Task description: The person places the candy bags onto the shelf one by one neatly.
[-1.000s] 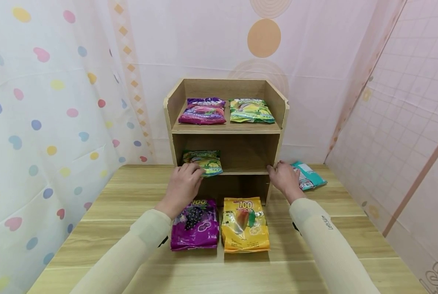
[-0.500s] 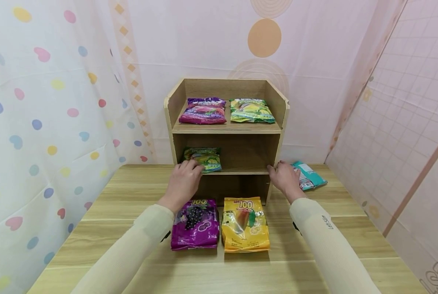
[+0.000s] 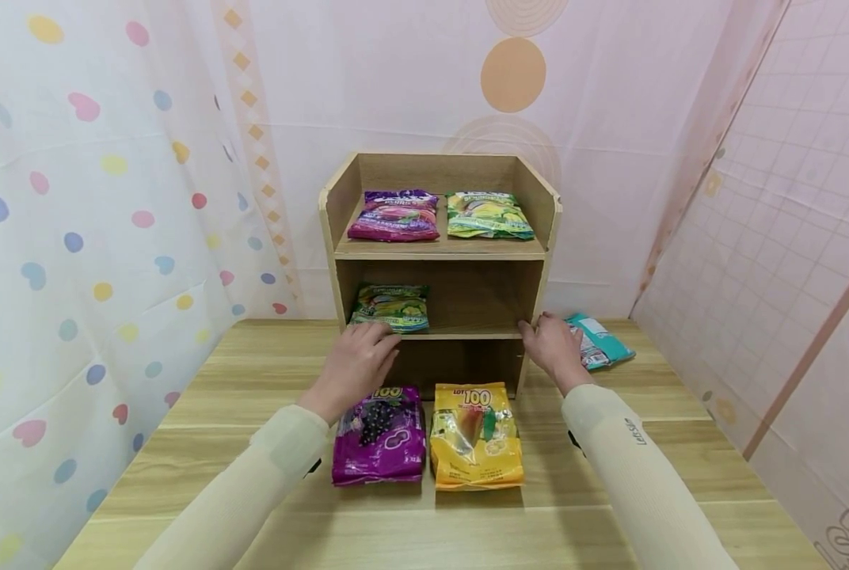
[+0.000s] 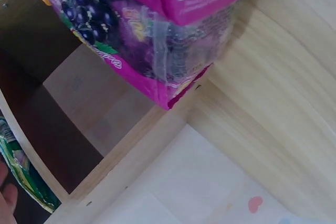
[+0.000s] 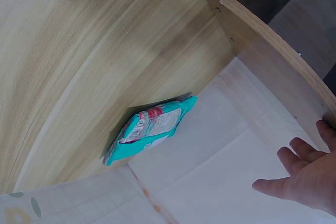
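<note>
Bottom center: purple LOT 100 bag (image 3: 379, 443). Left of center, holds left hand (image 3: 353, 366) unclenched at front edge of green candy bag (image 3: 394, 304), mid-frame on middle shelf (image 3: 470, 318). Right of center, rests right hand (image 3: 555, 344), fingers extended, against wooden rack (image 3: 329, 237).

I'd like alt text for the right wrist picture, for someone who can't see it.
A person's right hand rests at the side edge of a wooden shelf unit. A teal packet lies apart from it on the wood-grain table.

Printed curtains (image 3: 396, 87) behind a wooden table (image 3: 211, 412) and small shelf (image 3: 477, 293) of snack bags (image 3: 399, 218) suggest a staged shop display.
</note>
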`<state>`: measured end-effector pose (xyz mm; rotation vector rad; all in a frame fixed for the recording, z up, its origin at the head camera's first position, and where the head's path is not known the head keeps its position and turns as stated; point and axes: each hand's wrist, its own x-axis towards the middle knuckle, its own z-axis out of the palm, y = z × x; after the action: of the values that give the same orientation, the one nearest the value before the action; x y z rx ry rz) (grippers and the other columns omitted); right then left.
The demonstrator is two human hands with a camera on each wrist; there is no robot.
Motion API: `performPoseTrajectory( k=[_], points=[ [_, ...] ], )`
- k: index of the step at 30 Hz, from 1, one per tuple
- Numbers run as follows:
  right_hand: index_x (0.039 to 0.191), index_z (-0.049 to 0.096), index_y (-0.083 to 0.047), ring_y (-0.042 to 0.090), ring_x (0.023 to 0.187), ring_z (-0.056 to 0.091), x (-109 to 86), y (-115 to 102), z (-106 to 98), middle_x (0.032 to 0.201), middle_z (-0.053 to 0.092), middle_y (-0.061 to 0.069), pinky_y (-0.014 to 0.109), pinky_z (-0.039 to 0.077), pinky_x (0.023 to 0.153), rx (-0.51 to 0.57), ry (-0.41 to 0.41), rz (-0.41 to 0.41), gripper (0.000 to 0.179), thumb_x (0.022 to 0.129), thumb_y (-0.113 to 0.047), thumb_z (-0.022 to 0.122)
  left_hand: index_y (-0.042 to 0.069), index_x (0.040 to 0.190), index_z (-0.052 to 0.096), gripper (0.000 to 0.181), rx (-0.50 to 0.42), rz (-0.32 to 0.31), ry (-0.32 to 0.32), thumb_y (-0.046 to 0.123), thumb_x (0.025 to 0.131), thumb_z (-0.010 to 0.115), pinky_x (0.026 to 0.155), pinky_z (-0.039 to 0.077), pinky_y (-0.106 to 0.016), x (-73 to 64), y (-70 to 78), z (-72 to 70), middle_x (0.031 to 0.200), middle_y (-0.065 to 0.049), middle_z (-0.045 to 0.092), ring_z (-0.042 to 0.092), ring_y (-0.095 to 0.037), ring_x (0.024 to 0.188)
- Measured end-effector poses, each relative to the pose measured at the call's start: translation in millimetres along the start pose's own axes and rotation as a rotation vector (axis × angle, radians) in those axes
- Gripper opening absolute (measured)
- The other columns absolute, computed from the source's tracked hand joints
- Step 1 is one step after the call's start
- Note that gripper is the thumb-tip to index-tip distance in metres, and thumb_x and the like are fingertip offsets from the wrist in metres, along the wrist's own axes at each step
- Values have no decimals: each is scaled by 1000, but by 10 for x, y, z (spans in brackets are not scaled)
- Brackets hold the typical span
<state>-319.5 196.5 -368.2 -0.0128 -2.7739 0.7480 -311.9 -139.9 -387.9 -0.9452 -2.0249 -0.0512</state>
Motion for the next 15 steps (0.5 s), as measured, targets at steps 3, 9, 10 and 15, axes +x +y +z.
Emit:
performPoseTrajectory(
  k=[3, 9, 10, 15],
  points=[
    [112, 64, 7, 45, 139, 33, 6, 7, 4, 151, 40, 24, 71, 8, 110, 0, -1, 2, 49, 105, -36, 41, 6, 113, 73, 24, 6, 39, -31, 14, 89, 74, 90, 52, -45, -14, 23, -8, 111, -11, 68, 64, -29, 103],
    [110, 65, 6, 45, 139, 34, 0, 12, 11, 151, 41, 24, 71, 7, 111, 0, -4, 4, 49, 105, -36, 41, 6, 115, 72, 26, 8, 25, -57, 16, 91, 73, 94, 50, -45, -18, 54, -5, 114, -11, 68, 63, -29, 107],
    [110, 65, 6, 44, 139, 34, -2, 11, 10, 151, 41, 24, 70, 7, 111, 0, -4, 3, 49, 105, -36, 41, 7, 115, 72, 26, 9, 21, -57, 16, 91, 73, 94, 49, -46, -18, 56, -3, 114, -11, 68, 63, -29, 107],
    [112, 65, 7, 44, 138, 35, -2, 5, 8, 150, 41, 24, 70, 8, 110, -5, 1, -1, 49, 105, -36, 41, 8, 117, 72, 28, 22, 7, -77, 18, 91, 73, 93, 49, -46, -20, 64, 14, 116, -11, 68, 62, -28, 108]
  ],
)
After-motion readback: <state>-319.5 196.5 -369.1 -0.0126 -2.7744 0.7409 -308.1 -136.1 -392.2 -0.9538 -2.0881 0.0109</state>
